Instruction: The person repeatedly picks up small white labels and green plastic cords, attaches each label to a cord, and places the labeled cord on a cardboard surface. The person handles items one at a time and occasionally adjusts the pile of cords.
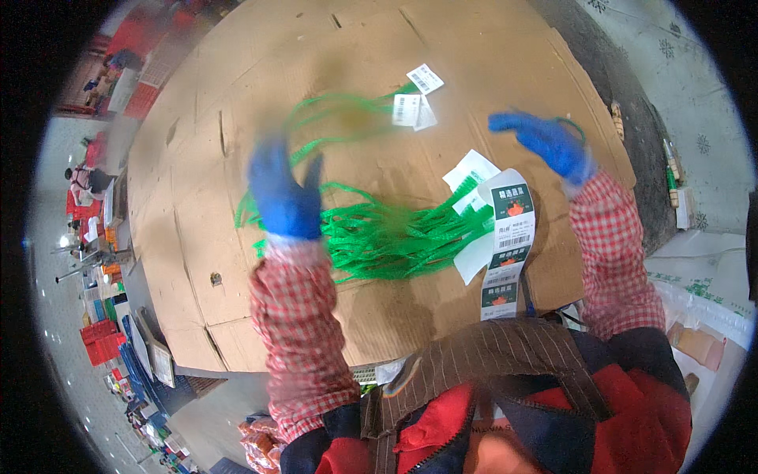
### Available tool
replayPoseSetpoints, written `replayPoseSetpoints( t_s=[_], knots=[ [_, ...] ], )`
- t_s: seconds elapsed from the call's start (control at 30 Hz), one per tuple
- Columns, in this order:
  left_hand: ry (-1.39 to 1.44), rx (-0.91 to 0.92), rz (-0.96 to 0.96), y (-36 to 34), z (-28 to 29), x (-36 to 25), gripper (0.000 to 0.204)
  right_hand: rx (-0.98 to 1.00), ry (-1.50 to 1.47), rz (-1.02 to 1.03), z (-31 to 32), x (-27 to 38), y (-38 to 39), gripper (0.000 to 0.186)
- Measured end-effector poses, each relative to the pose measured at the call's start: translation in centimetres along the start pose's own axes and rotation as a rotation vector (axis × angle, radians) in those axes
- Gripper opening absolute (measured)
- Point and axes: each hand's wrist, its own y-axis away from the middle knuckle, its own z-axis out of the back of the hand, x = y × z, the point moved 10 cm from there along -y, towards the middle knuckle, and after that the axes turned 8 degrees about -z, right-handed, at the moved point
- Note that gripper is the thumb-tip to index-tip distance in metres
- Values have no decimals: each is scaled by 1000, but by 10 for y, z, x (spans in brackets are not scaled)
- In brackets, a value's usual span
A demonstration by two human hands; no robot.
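Observation:
My left hand (284, 193), in a blue glove, hovers at the left end of a bundle of green mesh net bags (387, 237). Its thumb stands apart from the fingers, and I see nothing in its grasp; the fingertips are a little blurred. My right hand (545, 142), also gloved in blue, is off to the right with fingers stretched leftward and nothing visible in them. Below it, a strip of printed labels (509, 237) hangs by the bundle's right end, beside white tags (471, 170). Farther away lie more green net bags (339, 103) with white tags (407, 110).
Brown cardboard (197, 261) covers the work table. Past its right edge stand wooden-handled tools (672, 178) and white sheeting (703, 292). At far left are red crates (103, 341) and a person (85, 186) in the distance. Orange-filled bags (262, 444) lie low at the left.

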Motion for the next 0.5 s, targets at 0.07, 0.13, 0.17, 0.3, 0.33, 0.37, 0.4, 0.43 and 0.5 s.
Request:
replayPoseSetpoints(
  t_s=[0.07, 0.13, 0.17, 0.3, 0.33, 0.37, 0.4, 0.43, 0.5],
  knots=[
    [290, 106, 81, 28, -19, -32, 44, 114, 49, 13, -18, -5, 31, 43],
    [533, 216, 147, 57, -32, -68, 35, 139, 362, 151, -38, 2, 59, 47],
    [652, 273, 209, 73, -38, -86, 31, 131, 345, 87, -41, -4, 70, 46],
    [734, 322, 240, 102, -38, -132, 28, 40, 27, -50, -44, -20, 113, 30],
    [712, 318, 245, 104, -37, -134, 28, 49, -68, 105, -45, -8, 123, 26],
    [726, 306, 249, 104, -37, -135, 27, 48, -180, 212, -43, -1, 132, 16],
    [742, 296, 252, 104, -37, -135, 27, -27, -260, 171, -37, -10, 137, 14],
    [779, 271, 265, 105, -37, -135, 27, -107, -352, 160, -31, -17, 145, 12],
    [758, 263, 236, 107, -37, -138, 27, -298, -402, 152, -18, -25, 164, 8]
  ],
)
